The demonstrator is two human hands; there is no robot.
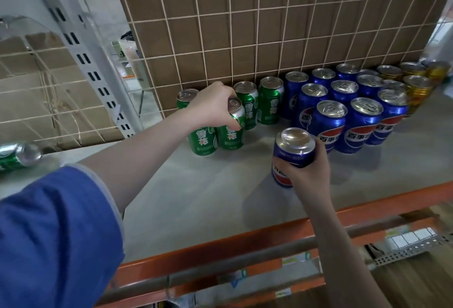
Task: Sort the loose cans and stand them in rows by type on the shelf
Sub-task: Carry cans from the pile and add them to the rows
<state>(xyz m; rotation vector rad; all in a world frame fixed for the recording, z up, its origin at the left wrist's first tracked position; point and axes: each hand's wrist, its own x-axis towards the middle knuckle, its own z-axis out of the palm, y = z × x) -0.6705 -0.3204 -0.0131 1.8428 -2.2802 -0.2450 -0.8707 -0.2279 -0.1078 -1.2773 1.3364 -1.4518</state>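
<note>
1. Green cans [269, 101] are stood upright in rows at the far left of the shelf [208, 199].
2. Blue cans [362, 123] are stood in rows to their right, with gold cans [418, 92] beyond.
3. One blue can [293, 153] is held nearer, bottom up.
4. One green can [17, 155] is laid on its side, far left.

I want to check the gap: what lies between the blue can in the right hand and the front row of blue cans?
Nothing: the head view shows only bare grey shelf between the held blue can and the front row.
</note>
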